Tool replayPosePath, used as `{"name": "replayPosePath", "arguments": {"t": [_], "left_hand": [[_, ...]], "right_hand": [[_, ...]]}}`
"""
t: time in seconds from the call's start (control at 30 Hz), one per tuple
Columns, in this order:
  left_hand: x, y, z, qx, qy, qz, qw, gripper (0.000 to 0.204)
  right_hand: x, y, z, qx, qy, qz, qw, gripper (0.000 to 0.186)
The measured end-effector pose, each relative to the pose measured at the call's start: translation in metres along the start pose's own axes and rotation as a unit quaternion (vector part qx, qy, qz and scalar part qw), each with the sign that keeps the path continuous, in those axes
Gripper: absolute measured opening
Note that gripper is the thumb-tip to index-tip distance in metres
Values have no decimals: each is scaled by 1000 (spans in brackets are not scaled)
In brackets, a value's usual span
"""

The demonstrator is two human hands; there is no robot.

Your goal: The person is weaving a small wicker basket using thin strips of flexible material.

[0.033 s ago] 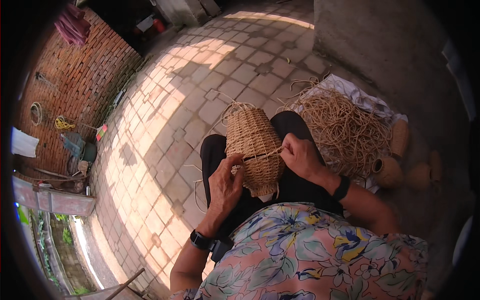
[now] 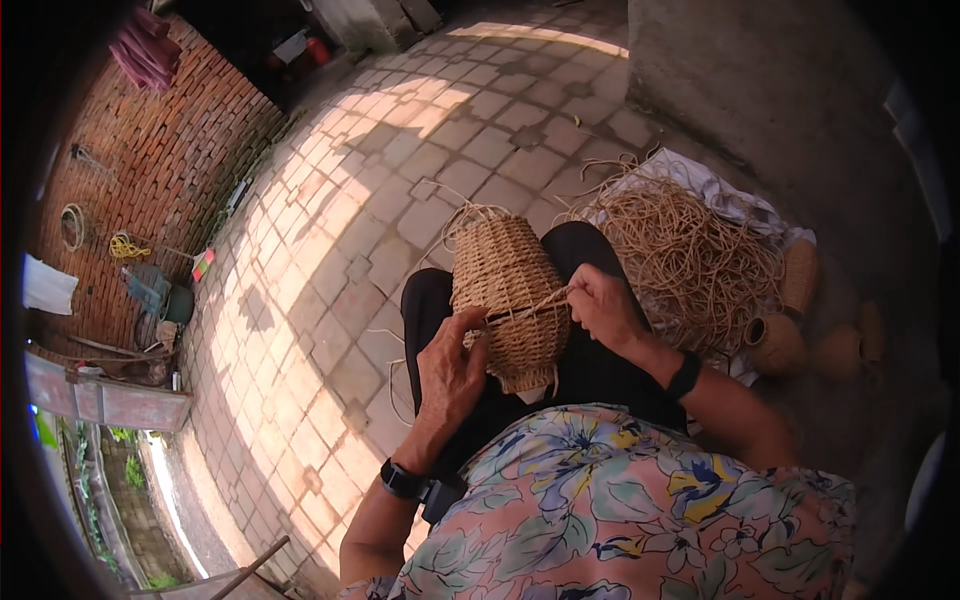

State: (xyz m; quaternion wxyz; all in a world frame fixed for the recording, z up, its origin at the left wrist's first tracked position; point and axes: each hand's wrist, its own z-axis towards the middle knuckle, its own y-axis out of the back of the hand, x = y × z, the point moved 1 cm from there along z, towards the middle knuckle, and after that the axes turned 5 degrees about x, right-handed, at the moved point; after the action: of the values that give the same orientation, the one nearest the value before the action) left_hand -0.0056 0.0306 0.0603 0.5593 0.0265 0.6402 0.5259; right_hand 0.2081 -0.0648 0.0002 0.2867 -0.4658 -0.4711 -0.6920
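Observation:
A woven straw-coloured basket (image 2: 507, 265) lies across my lap, its narrow end toward me and loose strands at its far end. A dark slit-like gap runs across its side. My left hand (image 2: 452, 365) grips the basket's left side, fingertips at the left end of the gap. At the right, my right hand (image 2: 605, 308) pinches a twisted cord (image 2: 553, 299) that runs from the basket beside the gap. The fingertips of my right hand are partly hidden.
On the right, a tangled heap of fibre cord (image 2: 690, 250) lies on a white sheet (image 2: 665, 165). Several woven vessels, one a round pot (image 2: 775, 344), stand beside it. Paving stones (image 2: 370, 210) stretch ahead to a brick wall (image 2: 150, 190) on the left.
My right hand has shifted slightly to the right with the cord, and a little more of the cord shows between it and the basket. My left hand and the basket look unmoved.

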Motion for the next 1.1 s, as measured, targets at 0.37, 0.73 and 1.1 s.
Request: {"name": "replayPosePath", "arguments": {"t": [0.37,0.73,1.1], "left_hand": [[-11,-13,15,88,-67,14,994,26],[24,-5,13,84,166,-321,929,15],[-53,7,39,117,51,-171,977,20]], "right_hand": [[3,12,-16,10,-112,281,953,13],[16,43,-15,27,43,5,999,11],[89,63,-17,-19,118,-68,991,19]]}}
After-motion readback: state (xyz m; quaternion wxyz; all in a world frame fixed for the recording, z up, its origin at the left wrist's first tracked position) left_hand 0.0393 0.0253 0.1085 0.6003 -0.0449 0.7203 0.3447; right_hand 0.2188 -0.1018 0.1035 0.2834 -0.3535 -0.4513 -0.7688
